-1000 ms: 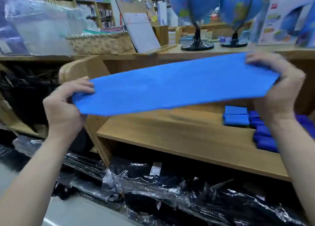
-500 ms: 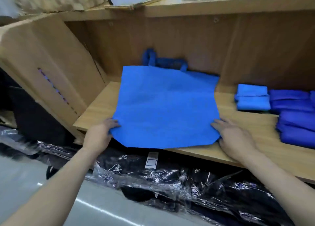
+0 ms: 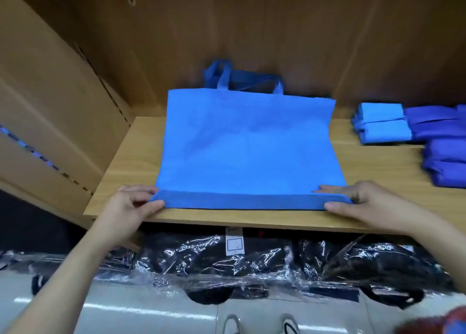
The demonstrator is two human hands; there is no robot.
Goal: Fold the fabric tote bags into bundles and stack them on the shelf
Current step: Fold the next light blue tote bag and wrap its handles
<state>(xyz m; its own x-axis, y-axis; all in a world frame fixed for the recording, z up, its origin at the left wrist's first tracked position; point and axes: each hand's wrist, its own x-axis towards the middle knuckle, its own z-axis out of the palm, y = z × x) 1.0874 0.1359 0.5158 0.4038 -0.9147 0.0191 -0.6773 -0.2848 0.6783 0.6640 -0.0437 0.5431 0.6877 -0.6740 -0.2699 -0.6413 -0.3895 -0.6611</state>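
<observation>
the blue tote bag (image 3: 247,144) lies flat in the middle of the wooden shelf (image 3: 131,162). its two handles (image 3: 242,81) are at the far side, leaning against the back wall (image 3: 252,31). the near edge of the bag is turned over into a narrow folded strip (image 3: 242,201), just beside the front edge of the shelf. my left hand (image 3: 131,207) pinches the left end of this strip, with the thumb at the front and the curled fingers on top. my right hand (image 3: 360,202) pinches the right end, with the thumb at the front and the other fingers lying on the fabric behind the fold.

on the same shelf, to the right and apart from the bag, there are bundles already folded. the light blue bundles (image 3: 380,124) are stacked near the back. the purple bundles (image 3: 443,157) touch them on the right, in a pile which goes out of the picture. at the left of the shelf stands a brown slanted panel (image 3: 50,101) with a row of small slots; something blue shows through them, but what it is i cannot tell. under the shelf lie black goods in clear plastic wrap (image 3: 252,265), with a white label (image 3: 234,243) on them. at the bottom are the toes of my shoes (image 3: 232,325) on the pale floor (image 3: 126,313).
</observation>
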